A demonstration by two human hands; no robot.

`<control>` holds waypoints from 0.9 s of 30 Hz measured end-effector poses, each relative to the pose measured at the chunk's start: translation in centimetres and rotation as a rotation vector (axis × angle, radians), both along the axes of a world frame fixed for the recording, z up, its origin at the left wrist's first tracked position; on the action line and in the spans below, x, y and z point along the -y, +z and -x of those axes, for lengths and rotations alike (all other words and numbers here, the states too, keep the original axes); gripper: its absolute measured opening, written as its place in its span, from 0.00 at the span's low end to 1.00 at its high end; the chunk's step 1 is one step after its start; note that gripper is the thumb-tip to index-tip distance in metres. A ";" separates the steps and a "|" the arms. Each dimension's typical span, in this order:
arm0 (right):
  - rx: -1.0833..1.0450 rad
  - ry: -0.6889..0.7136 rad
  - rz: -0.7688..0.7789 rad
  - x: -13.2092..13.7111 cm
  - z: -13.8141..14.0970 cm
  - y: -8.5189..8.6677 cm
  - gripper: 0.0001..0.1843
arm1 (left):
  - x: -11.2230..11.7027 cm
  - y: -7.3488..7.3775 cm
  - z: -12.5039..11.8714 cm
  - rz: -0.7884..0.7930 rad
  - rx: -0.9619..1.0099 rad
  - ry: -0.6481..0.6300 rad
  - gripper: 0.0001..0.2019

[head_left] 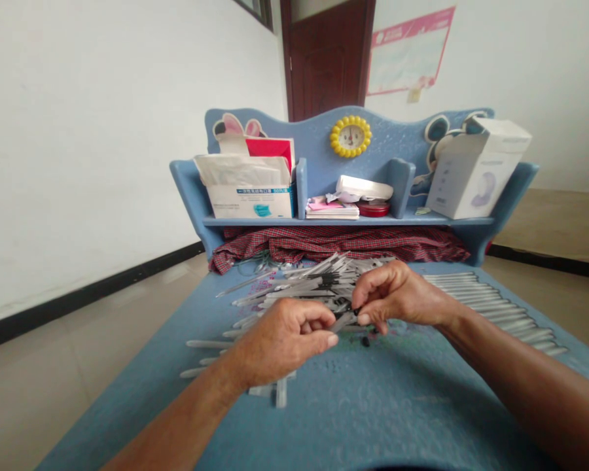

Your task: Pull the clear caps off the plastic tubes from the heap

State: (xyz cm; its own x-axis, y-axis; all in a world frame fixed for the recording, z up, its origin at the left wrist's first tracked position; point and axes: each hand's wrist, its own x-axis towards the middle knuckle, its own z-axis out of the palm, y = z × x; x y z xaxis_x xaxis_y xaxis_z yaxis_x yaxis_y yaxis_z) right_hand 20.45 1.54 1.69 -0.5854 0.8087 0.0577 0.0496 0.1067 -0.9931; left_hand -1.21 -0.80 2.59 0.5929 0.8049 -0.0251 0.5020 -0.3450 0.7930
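My left hand (287, 340) is closed around a clear plastic tube (342, 322), which looks like a pen barrel and points toward the other hand. At the tube's far end, my right hand (400, 294) pinches a small black cap-like piece (356, 311) between thumb and forefinger. Whether piece and tube touch, I cannot tell. A loose black piece (366, 341) lies on the blue desk just below the fingers. Behind both hands spreads a heap of clear tubes (299, 288), with black parts (330, 280) among them.
Clear tubes (495, 311) lie side by side at the right, and more tubes (209, 344) at the left. Along the back of the blue desk (383, 412) is checked cloth (334, 243). The shelf (255, 222) above carries a mask box (250, 199) and a white box (471, 173).
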 end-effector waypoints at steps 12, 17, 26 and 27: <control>0.068 0.009 0.000 0.2 0.3 -0.4 0.13 | 0.0 -0.1 -0.1 0.003 -0.005 -0.043 0.09; 0.113 0.010 -0.039 0.5 0.4 -0.3 0.12 | 0.0 -0.1 0.1 0.009 -0.010 -0.057 0.09; 0.131 0.015 -0.037 0.9 0.8 -0.1 0.11 | 0.1 0.0 0.2 0.067 -0.015 -0.062 0.10; 0.123 0.017 -0.031 0.9 0.8 -0.1 0.10 | 0.1 0.1 0.2 0.066 -0.018 -0.065 0.10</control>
State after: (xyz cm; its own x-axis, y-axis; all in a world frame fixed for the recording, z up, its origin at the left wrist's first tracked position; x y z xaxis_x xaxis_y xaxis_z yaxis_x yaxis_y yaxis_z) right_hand 19.62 0.66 1.58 -0.6033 0.7974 0.0091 0.1689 0.1389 -0.9758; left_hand -1.44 -0.86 2.66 0.6425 0.7611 -0.0885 0.4951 -0.3242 0.8061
